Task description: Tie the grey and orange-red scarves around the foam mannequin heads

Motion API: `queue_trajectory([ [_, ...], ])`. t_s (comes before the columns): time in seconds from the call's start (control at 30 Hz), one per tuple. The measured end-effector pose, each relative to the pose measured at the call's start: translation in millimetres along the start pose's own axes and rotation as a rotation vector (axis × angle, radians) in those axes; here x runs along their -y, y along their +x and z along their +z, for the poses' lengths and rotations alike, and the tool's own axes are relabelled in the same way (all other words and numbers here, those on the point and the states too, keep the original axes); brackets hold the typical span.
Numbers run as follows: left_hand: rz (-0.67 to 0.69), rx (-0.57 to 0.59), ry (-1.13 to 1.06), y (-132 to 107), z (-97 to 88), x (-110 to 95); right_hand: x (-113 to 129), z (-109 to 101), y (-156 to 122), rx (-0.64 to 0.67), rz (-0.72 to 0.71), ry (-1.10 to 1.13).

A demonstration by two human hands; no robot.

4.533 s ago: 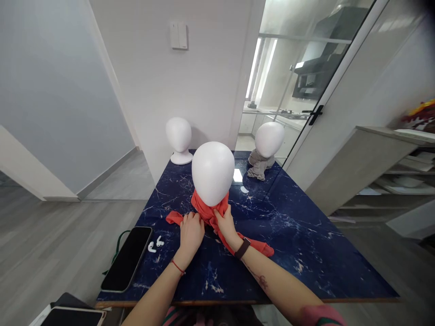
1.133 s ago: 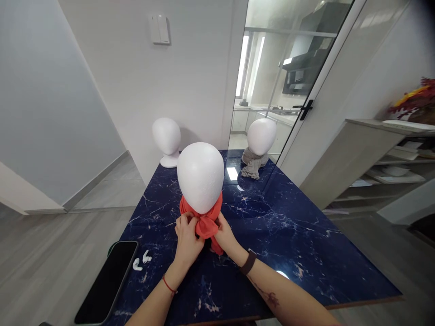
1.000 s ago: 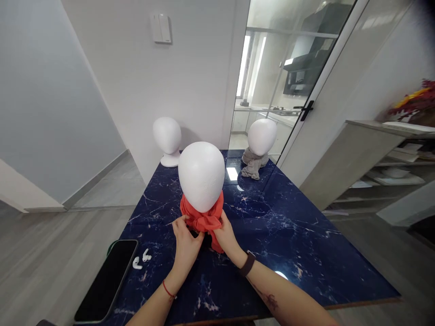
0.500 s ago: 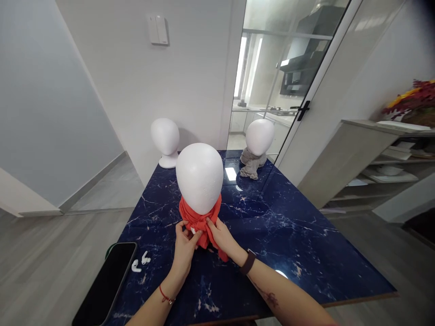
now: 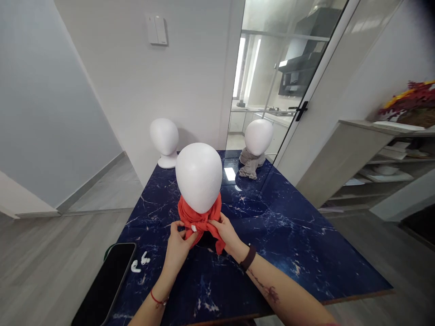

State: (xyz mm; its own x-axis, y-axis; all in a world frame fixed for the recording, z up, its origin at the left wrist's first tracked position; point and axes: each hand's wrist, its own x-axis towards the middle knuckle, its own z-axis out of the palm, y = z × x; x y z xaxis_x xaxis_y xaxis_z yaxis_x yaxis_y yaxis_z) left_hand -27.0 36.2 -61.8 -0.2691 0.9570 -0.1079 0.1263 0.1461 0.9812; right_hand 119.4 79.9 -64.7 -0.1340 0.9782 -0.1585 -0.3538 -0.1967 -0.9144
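Note:
A white foam mannequin head (image 5: 199,174) stands upright near the middle of the table, with a red scarf (image 5: 190,213) wrapped and knotted around its neck. On the left side of the knot, my left hand (image 5: 179,242) pinches the scarf between thumb and fingers. A small white tag (image 5: 194,228) shows beside that thumb. My right hand (image 5: 228,233) grips the scarf on the knot's right side, and a loose end hangs below it. The neck itself is hidden under the cloth.
Behind stand a bare white mannequin head (image 5: 164,137) and another head (image 5: 258,137) wearing a grey scarf (image 5: 250,164). A black phone (image 5: 105,285) and two white earbuds (image 5: 145,258) lie at the left of the dark blue marbled table (image 5: 278,235). A shelf unit (image 5: 360,154) is at right.
My hands have moved apart, the left one to the left and the right one slightly to the right, pulling the scarf's knot wider. The hanging end has shifted a little left and up.

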Motion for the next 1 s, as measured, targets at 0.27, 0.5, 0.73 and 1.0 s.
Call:
queue_trajectory([
  [0.27,-0.326,0.256,-0.304,-6.8,-5.2,-3.2,-5.3,-4.3,4.3,0.041,0.255,0.258],
  [0.5,-0.025,0.030,-0.012,-6.3,-14.2,2.0,-10.0,-3.7,6.1,0.015,0.154,0.139],
  [0.73,0.242,-0.073,0.907,7.1,-23.2,-13.5,1.8,-33.0,17.7,0.204,0.059,-0.289],
  [1.0,0.163,-0.136,1.173,30.8,-27.2,-10.6,34.0,-65.4,31.1,0.131,0.032,-0.446],
])
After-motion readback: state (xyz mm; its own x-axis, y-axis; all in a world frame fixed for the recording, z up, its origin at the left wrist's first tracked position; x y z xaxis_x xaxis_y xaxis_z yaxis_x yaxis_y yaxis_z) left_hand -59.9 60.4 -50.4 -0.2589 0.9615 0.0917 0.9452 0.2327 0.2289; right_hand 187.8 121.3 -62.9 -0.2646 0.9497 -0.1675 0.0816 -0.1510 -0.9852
